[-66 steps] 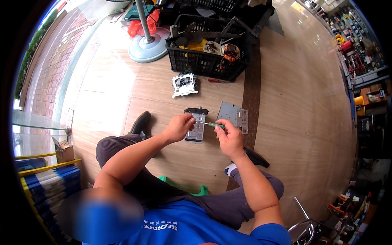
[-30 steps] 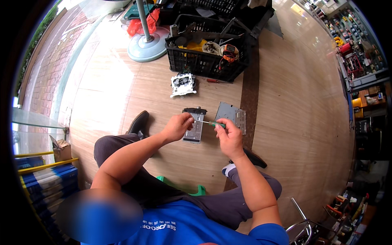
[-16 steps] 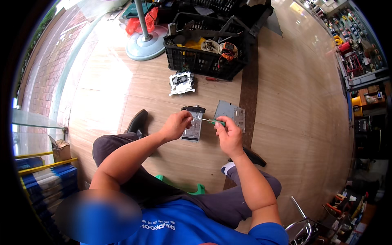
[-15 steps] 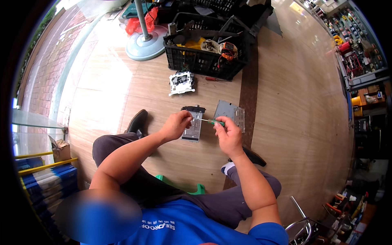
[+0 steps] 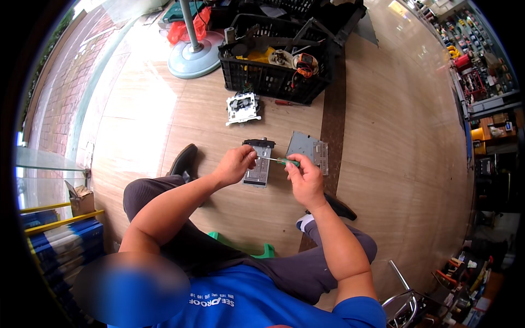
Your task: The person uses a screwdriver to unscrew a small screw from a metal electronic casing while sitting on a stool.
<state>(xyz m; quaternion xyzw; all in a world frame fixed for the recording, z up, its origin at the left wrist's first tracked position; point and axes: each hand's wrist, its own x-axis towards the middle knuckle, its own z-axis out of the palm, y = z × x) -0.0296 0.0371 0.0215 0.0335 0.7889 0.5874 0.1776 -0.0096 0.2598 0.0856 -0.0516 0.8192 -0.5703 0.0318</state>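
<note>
left hand (image 5: 235, 165) above left edge of metal unit (image 5: 255, 178), overlapping it in view; fingers curled in, thumb by fingertips; can't tell if anything's pinched, or if hand touches unit. white-framed mechanism (image 5: 243, 108) w/ dark parts sits on floor (image 5: 210, 120), past unit's far end & slightly l. unit itself flat on floor, silver-grey w/ blk piece across far end. blk crate (image 5: 273, 87) well beyond unit, reaching out to rt, full of mixed parts incl. orange-edged meter (image 5: 305, 64). screwdriver (image 5: 282, 160), green handle & thin shaft, crosswise above unit, shaft pointing l. to left hand's fingertips; tip too small to make out. red-handled tool (image 5: 283, 103) on floor by crate, beyond unit & a bit rt. right hand (image 5: 306, 179) just rt of unit, thumb & fingers closed round screwdriver's handle. grey metal plate (image 5: 302, 144) flat on floor rt of unit, perforated along its rt side, partly hidden by right hand. dark floor strip (image 5: 334, 104) farther rt of unit. blk shoe (image 5: 340, 206) rt of unit, past its near end. shelves (image 5: 495, 49) far off to rt, many small goods, too small to tell.
</note>
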